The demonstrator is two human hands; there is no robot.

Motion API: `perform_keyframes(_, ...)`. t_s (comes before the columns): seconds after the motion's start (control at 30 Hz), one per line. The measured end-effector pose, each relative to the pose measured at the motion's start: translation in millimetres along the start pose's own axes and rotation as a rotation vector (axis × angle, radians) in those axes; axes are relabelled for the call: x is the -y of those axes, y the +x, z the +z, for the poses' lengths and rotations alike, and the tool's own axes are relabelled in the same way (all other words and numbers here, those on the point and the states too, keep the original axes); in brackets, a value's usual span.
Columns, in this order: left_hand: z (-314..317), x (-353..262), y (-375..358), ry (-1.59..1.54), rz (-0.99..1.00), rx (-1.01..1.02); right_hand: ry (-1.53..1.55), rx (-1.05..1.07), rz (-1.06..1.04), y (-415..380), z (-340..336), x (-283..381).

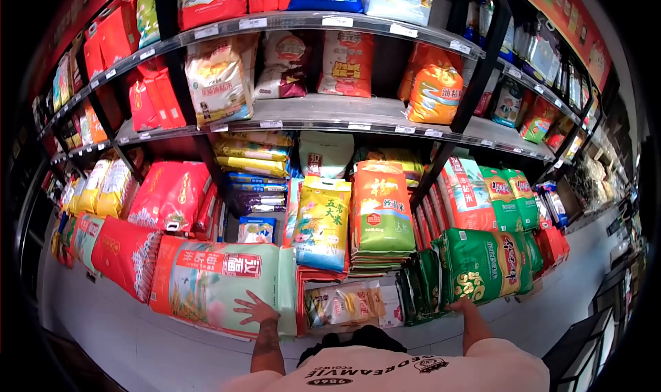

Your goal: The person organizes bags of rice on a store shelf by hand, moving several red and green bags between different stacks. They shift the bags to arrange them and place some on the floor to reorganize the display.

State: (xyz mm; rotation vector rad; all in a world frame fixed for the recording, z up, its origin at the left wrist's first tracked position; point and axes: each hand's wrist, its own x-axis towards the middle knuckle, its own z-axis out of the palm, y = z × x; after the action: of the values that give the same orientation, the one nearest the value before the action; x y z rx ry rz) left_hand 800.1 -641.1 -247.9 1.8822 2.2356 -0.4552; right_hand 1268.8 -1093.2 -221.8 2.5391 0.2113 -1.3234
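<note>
My left hand (256,309) lies with its fingers spread on a large pale green and red rice bag (206,282), near that bag's right end. The bag lies flat on top of a low stack at the front. My right hand (463,304) is at the lower left corner of a dark green rice bag (489,265) with gold print, its fingers curled against the edge. Part of those fingers is hidden by the bag. Between my hands, a low pile of clear-and-brown packs (345,304) sits near the floor.
A yellow and blue rice bag (321,223) and an orange and green rice bag (383,206) stand ahead. A red bag (127,254) lies at left. Above, a grey shelf (330,110) juts out with more bags. A dark rack (585,337) stands at lower right.
</note>
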Motion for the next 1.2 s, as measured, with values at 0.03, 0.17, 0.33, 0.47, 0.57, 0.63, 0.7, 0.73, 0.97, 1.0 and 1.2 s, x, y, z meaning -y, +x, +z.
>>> perform_keyframes(0.03,-3,-4,-3,-0.017,0.005,0.010,0.016,-0.088,0.012,6,5,-4)
perform_keyframes(0.17,13,-5,4,0.023,-0.005,-0.054,0.118,-0.258,0.045,32,26,-20)
perform_keyframes(0.33,7,-10,5,0.014,0.006,-0.039,0.039,-0.232,0.000,35,21,-19)
perform_keyframes(0.47,9,-5,-1,0.012,0.001,-0.002,-0.015,-0.182,0.035,20,17,-8)
perform_keyframes(0.57,11,-3,6,0.039,-0.013,-0.016,0.033,-0.250,0.000,29,26,-12)
perform_keyframes(0.63,14,-7,6,0.027,-0.010,-0.025,0.119,-0.222,0.006,23,20,-10)
perform_keyframes(0.7,18,-13,7,0.034,-0.013,-0.049,0.092,-0.177,0.032,16,18,-9)
perform_keyframes(0.73,16,-13,5,0.033,-0.011,-0.039,0.133,-0.195,0.050,14,20,-9)
perform_keyframes(0.97,10,-14,5,0.020,-0.024,-0.017,0.018,-0.141,0.019,11,14,-4)
perform_keyframes(1.0,10,-15,3,0.031,-0.025,-0.033,0.013,-0.164,-0.047,11,15,-6)
perform_keyframes(1.2,16,-7,7,0.053,-0.012,-0.028,0.159,-0.316,0.017,16,31,-6)
